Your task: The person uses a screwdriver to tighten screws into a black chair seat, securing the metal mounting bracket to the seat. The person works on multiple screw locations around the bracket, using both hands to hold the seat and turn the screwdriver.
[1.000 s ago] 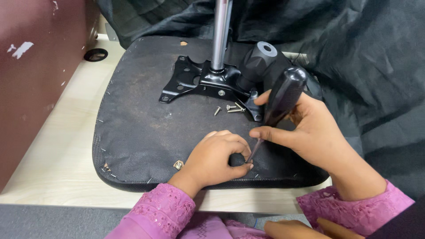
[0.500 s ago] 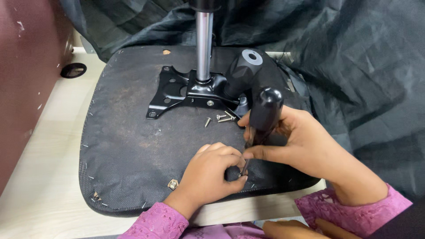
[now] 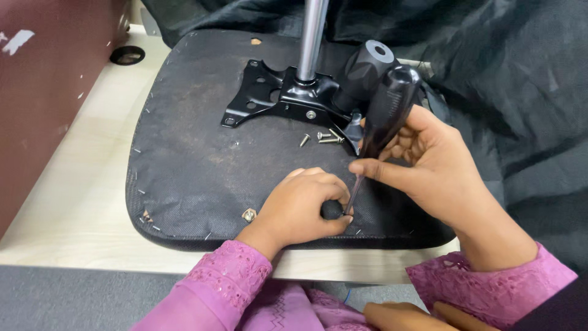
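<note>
Upturned chair seat (image 3: pixel 202 178), black fabric underside showing, lying on a pale table (image 3: pixel 73 208).

Right hand (image 3: pixel 429 165) is gripping a black-handled screwdriver (image 3: pixel 386 110), its tip meeting a small black knob (image 3: pixel 331 209) at the seat's near edge. Left hand (image 3: pixel 303 205) is curling closed around that knob. Loose screws (image 3: pixel 324 137) are lying beside the black metal mounting plate (image 3: pixel 282 98). Dark cloth (image 3: pixel 508 79) is draping behind.

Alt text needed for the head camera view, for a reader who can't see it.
A right hand holds a black-handled screwdriver tip-down beside a small black knob that the left hand grips, on the underside of an upturned black chair seat. Loose screws lie near the seat's black metal bracket and silver post.
</note>
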